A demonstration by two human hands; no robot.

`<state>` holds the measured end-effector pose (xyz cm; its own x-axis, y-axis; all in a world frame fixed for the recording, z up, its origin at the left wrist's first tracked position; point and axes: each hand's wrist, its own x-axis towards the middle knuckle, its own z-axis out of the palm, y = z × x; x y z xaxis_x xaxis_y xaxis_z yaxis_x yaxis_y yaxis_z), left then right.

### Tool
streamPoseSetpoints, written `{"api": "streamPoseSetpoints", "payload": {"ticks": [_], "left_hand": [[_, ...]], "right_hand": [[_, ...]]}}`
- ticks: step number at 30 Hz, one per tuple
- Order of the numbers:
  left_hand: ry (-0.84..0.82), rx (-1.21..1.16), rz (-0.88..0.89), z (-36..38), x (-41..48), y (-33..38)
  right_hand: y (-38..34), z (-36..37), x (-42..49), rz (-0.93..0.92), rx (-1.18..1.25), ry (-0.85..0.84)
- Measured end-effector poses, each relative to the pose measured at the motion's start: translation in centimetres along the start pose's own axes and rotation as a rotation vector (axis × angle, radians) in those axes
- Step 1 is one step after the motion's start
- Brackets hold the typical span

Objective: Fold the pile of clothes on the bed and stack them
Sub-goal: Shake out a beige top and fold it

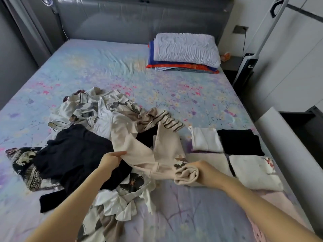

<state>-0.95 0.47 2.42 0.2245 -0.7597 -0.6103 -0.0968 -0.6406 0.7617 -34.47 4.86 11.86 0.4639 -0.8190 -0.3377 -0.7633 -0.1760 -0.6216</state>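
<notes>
A loose pile of clothes (97, 119) sprawls across the middle of the bed (104, 67). It has white pieces with grey flower prints, a black garment (75, 154) and a striped top (169, 122), all crumpled and overlapping. A pale beige garment (145, 154) lies on its near side, pinched by the left hand (111, 160) and bunched in the right hand (208, 172). To the right, four folded pieces sit close together: a white one (206, 140) and a black one (241, 142) behind, a cream one (215, 163) and a flower-print one (253, 172) in front.

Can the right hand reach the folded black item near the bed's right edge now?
Probably, once freed: the right hand grips the beige garment, but only flat folded pieces lie between it and the folded black item.
</notes>
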Motion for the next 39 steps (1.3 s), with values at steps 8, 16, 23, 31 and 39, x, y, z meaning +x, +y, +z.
{"api": "streamPoseSetpoints", "payload": {"ticks": [8, 16, 23, 31, 39], "left_hand": [[-0.032, -0.041, -0.34, 3.7, 2.4, -9.7], [-0.011, -0.2, -0.365, 3.9, 5.2, -8.4], [-0.039, -0.341, -0.309, 2.7, 8.5, -5.3], [0.048, -0.482, -0.357, 0.0, 15.6, -0.6], [-0.1, -0.107, -0.19, 0.7, 19.4, 1.0]], "right_hand": [[5.4, 11.7, 2.1, 0.15, -0.169, -0.504], [8.5, 14.9, 5.5, 0.281, -0.167, -0.821], [5.3, 12.5, 15.4, 0.319, 0.248, -0.138], [-0.9, 11.4, 30.6, 0.324, 0.572, 0.117], [-0.8, 11.7, 38.9, 0.489, 0.807, 0.195]]}}
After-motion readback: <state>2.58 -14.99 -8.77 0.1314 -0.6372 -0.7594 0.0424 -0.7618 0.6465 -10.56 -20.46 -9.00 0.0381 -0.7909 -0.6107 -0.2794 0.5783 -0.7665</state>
